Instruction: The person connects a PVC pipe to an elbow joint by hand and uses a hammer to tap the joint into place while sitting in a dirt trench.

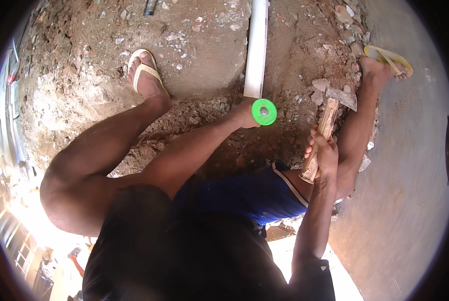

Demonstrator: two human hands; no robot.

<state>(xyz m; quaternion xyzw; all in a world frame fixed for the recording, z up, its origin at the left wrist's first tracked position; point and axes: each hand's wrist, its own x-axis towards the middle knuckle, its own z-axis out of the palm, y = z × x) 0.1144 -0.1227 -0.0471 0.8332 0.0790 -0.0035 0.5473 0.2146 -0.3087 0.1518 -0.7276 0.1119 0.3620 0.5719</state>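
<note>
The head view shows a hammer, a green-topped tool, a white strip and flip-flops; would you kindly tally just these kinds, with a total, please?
Hammer, in the right hand: 1
Green-topped tool, in the left hand: 1
Long white strip: 1
Flip-flops, one on each foot: 2
Total: 5

Rough wooden hammer handle point(328, 119)

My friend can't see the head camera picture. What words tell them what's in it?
The right hand grips a wooden-handled hammer with a grey metal head; the left hand is partly hidden behind a round bright-green disc. A long white bar runs across stony brown ground, between two worn pale yellow flip-flops.
</note>
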